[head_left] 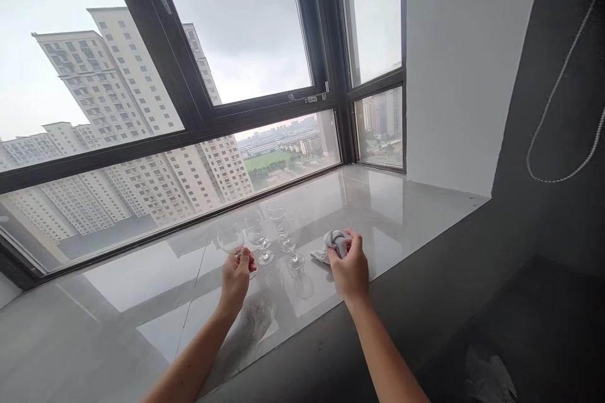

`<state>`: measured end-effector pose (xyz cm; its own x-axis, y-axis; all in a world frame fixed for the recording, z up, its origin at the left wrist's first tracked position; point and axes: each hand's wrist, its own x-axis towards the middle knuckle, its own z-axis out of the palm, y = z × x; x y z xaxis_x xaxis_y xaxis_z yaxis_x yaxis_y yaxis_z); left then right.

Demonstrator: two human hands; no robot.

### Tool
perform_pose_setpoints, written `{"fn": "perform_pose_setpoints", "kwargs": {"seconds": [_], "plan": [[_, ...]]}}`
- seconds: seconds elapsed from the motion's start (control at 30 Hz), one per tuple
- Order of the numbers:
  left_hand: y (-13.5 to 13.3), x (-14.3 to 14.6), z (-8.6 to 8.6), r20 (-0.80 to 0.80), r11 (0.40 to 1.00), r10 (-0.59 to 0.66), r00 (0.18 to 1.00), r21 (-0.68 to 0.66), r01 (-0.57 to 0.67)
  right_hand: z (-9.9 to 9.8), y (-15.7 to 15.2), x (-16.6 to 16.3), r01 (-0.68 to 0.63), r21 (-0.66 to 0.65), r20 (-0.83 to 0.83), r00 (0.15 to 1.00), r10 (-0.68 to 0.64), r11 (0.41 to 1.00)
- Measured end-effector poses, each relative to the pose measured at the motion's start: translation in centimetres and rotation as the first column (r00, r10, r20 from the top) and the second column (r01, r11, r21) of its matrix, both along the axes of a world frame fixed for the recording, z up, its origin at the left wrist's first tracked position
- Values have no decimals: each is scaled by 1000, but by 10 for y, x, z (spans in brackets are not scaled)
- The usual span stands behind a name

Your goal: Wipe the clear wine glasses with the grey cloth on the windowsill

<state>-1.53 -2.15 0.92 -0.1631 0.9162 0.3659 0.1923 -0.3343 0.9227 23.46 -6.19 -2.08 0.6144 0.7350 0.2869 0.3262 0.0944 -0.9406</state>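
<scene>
My left hand (236, 276) is closed round the stem of a clear wine glass (230, 240), holding it upright just above the glossy window sill (406, 208). My right hand (350, 267) grips a crumpled grey cloth (331, 243) that rests on the sill. Between the two hands stand several more clear stemmed glasses (274, 233) in a small group, upright on the sill.
A large black-framed window (198, 119) runs along the back of the sill, with tall buildings outside. A white wall (454, 69) closes the right end. A dark wall with a looped white bead cord (562, 119) is at the right. The sill's dark front edge (425, 302) runs below.
</scene>
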Motion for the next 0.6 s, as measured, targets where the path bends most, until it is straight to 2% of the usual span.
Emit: {"fn": "perform_pose_setpoints", "kwargs": {"seconds": [0.4, 0.6], "plan": [[-3, 4, 3, 23, 999, -30, 999, 21, 29, 0, 0, 0, 0, 15, 4, 1000, 0, 1000], [-1, 0, 0, -41, 999, -7, 999, 37, 9, -1, 0, 1, 0, 15, -7, 1000, 0, 1000]]}}
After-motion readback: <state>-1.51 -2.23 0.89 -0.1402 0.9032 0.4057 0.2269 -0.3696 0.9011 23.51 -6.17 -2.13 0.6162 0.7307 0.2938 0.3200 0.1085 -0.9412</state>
